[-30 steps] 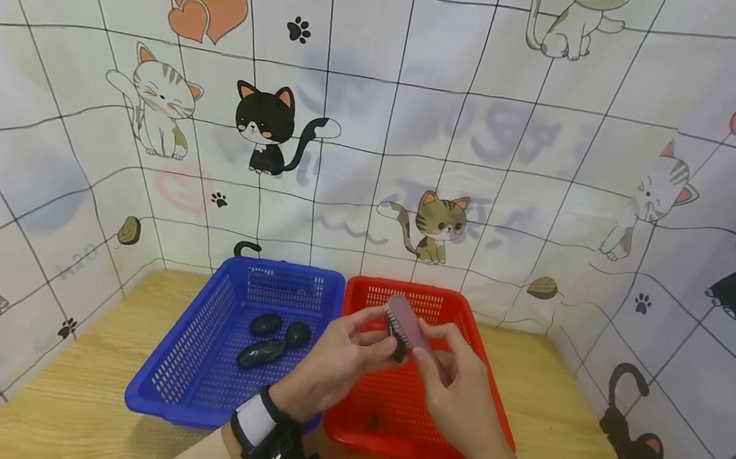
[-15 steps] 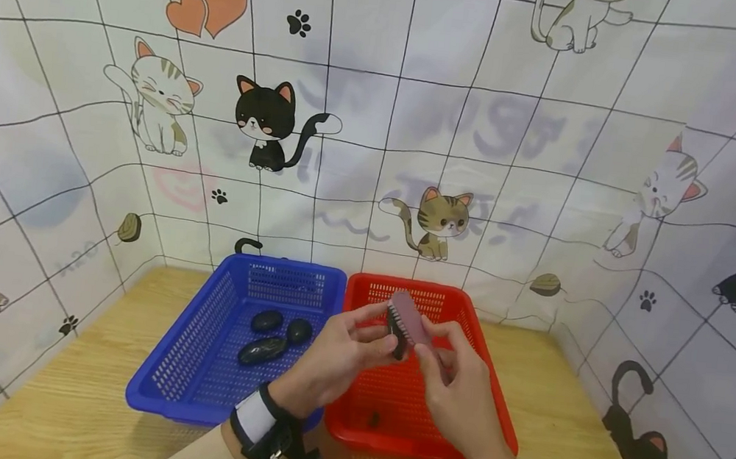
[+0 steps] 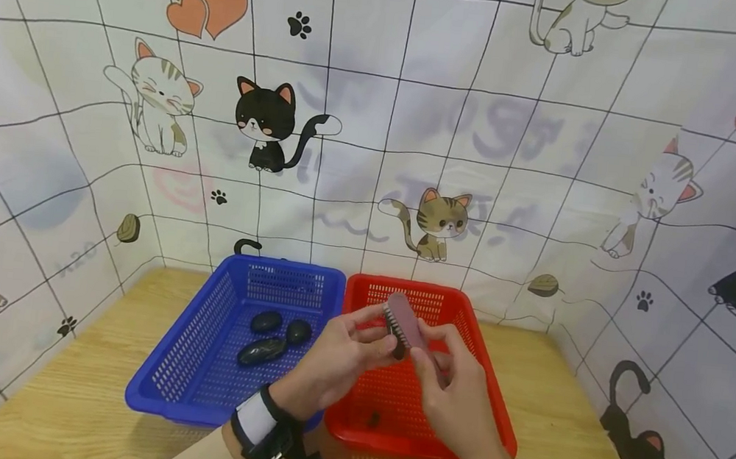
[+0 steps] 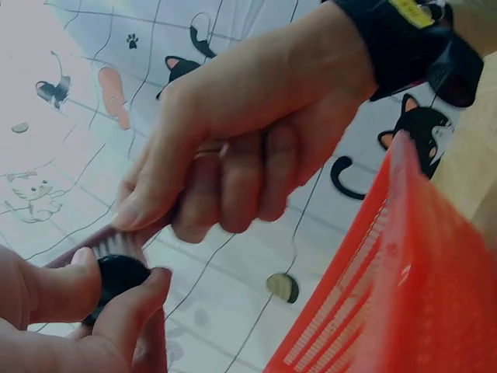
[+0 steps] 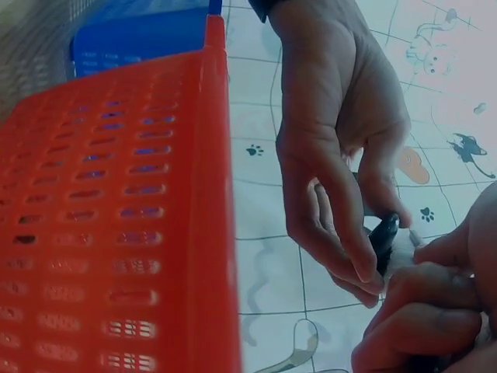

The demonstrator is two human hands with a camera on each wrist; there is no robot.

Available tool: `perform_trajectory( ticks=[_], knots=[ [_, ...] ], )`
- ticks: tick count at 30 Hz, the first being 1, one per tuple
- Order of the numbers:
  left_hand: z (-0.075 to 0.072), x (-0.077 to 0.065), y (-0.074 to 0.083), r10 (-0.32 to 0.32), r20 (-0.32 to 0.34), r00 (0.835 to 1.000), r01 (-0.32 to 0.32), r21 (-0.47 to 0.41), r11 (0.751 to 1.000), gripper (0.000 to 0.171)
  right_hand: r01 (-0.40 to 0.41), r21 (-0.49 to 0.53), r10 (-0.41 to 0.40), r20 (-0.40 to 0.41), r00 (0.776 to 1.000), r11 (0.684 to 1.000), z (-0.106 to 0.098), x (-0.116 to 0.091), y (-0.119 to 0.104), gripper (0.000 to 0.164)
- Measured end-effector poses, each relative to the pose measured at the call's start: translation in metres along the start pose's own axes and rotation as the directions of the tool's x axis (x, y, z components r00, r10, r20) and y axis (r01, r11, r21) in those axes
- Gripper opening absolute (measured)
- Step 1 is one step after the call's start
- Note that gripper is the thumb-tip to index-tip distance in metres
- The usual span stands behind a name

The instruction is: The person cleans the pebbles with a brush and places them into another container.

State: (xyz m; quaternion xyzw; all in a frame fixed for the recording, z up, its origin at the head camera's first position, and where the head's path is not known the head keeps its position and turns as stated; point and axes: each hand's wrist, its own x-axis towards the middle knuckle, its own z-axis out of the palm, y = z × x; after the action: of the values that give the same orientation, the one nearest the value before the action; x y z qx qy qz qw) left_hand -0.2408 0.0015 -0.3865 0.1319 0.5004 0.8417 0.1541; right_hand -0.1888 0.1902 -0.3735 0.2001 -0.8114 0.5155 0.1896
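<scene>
My left hand (image 3: 336,356) pinches a smooth black stone (image 4: 122,278) between thumb and fingers, above the red basket. A dusty-pink brush (image 3: 404,320) with pale bristles is gripped by my right hand (image 3: 459,393), fingers curled round its handle. The bristles (image 4: 112,247) lie against the stone's edge in the left wrist view. Part of the stone is hidden behind my left thumb and fingers. In the right wrist view the stone (image 5: 383,237) shows between the left fingertips, and the right hand (image 5: 427,311) covers most of the brush.
On the left stands a blue basket (image 3: 158,368) with several dark stones (image 3: 261,352) in it. Touching its right side is a red basket (image 3: 503,398), with a small dark spot (image 3: 373,418) on its bottom. Both rest on a wooden table (image 3: 555,425) before a cat-patterned wall covering.
The brush shifts slightly to the right along the stone, then back to the left. Both hands keep their hold, and the stones in the blue basket stay put.
</scene>
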Motion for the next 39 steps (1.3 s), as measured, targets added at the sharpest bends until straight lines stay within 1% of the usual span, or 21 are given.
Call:
perform_trajectory(
  ticks=[1, 3, 5, 7, 10, 11, 12, 14, 17, 20, 22, 24, 27, 30, 32, 35, 37, 39],
  knots=[
    [0.001, 0.0, 0.0, -0.006, 0.018, 1.0, 0.006, -0.001, 1.0, 0.058, -0.001, -0.017, 0.001, -0.011, 1.0, 1.0, 0.0, 0.001, 0.004, 0.037],
    [0.003, -0.001, 0.0, -0.009, 0.029, 1.0, 0.009, 0.0, 1.0, 0.057, -0.007, -0.055, 0.005, -0.027, 1.0, 0.998, -0.001, 0.002, 0.012, 0.039],
    [0.004, -0.001, 0.0, 0.005, 0.007, 1.0, -0.005, -0.011, 1.0, 0.056, -0.019, -0.082, 0.017, -0.025, 1.0, 0.996, -0.002, 0.002, 0.018, 0.039],
    [0.003, -0.001, 0.001, 0.024, -0.031, 0.999, -0.024, -0.017, 1.0, 0.056, -0.022, -0.085, 0.022, 0.002, 1.0, 0.996, -0.002, 0.001, 0.023, 0.037],
    [0.001, -0.001, 0.002, 0.052, -0.068, 0.996, -0.053, -0.012, 0.999, 0.057, -0.008, -0.054, 0.012, 0.062, 0.998, 0.998, -0.001, -0.002, 0.023, 0.033],
    [0.0, -0.001, 0.002, 0.06, -0.071, 0.996, -0.06, -0.008, 0.998, 0.057, 0.001, -0.041, 0.002, 0.077, 0.997, 0.999, 0.0, -0.003, 0.022, 0.032],
    [0.0, 0.0, 0.002, 0.066, -0.068, 0.996, -0.066, -0.002, 0.998, 0.057, 0.012, -0.029, -0.009, 0.086, 0.996, 0.999, 0.0, -0.003, 0.022, 0.032],
    [0.0, 0.0, 0.002, 0.059, -0.043, 0.997, -0.059, 0.012, 0.998, 0.057, 0.027, -0.025, -0.025, 0.081, 0.996, 0.999, 0.001, -0.003, 0.021, 0.032],
    [0.002, -0.002, 0.001, 0.029, 0.003, 1.0, -0.029, 0.03, 0.999, 0.057, 0.047, -0.052, -0.045, 0.033, 0.998, 0.998, 0.0, 0.0, 0.023, 0.037],
    [0.003, -0.002, 0.003, 0.013, 0.013, 1.0, -0.013, 0.03, 0.999, 0.057, 0.026, -0.081, -0.026, -0.005, 1.0, 0.996, -0.002, 0.001, 0.024, 0.04],
    [0.002, -0.002, 0.005, 0.027, -0.013, 1.0, -0.026, 0.024, 0.999, 0.058, 0.0, -0.094, -0.002, -0.012, 1.0, 0.996, -0.003, 0.001, 0.024, 0.039],
    [0.001, -0.002, 0.007, 0.04, -0.045, 0.998, -0.039, 0.016, 0.999, 0.059, -0.028, -0.104, 0.029, 0.0, 1.0, 0.994, -0.003, 0.0, 0.022, 0.037],
    [-0.003, -0.001, 0.01, 0.059, -0.091, 0.994, -0.057, 0.019, 0.998, 0.06, -0.042, -0.106, 0.046, 0.037, 0.998, 0.993, -0.002, -0.002, 0.019, 0.035],
    [-0.005, 0.0, 0.011, 0.071, -0.114, 0.991, -0.07, 0.018, 0.997, 0.058, -0.043, -0.091, 0.05, 0.069, 0.996, 0.995, 0.001, -0.004, 0.016, 0.035],
    [-0.005, 0.0, 0.009, 0.068, -0.096, 0.993, -0.067, 0.006, 0.998, 0.057, -0.024, -0.082, 0.03, 0.075, 0.997, 0.996, 0.002, -0.004, 0.016, 0.035],
    [-0.002, 0.0, 0.005, 0.035, -0.038, 0.999, -0.035, 0.0, 0.999, 0.056, 0.01, -0.076, -0.006, 0.051, 0.999, 0.997, 0.003, -0.003, 0.018, 0.035],
    [0.0, -0.001, 0.002, 0.006, -0.002, 1.0, -0.006, 0.0, 1.0, 0.056, 0.029, -0.092, -0.027, 0.026, 0.999, 0.995, 0.002, -0.002, 0.02, 0.037],
    [0.0, -0.002, 0.002, -0.008, 0.006, 1.0, 0.008, 0.001, 1.0, 0.055, 0.028, -0.124, -0.028, -0.002, 1.0, 0.992, 0.001, 0.0, 0.023, 0.038]
  ],
)
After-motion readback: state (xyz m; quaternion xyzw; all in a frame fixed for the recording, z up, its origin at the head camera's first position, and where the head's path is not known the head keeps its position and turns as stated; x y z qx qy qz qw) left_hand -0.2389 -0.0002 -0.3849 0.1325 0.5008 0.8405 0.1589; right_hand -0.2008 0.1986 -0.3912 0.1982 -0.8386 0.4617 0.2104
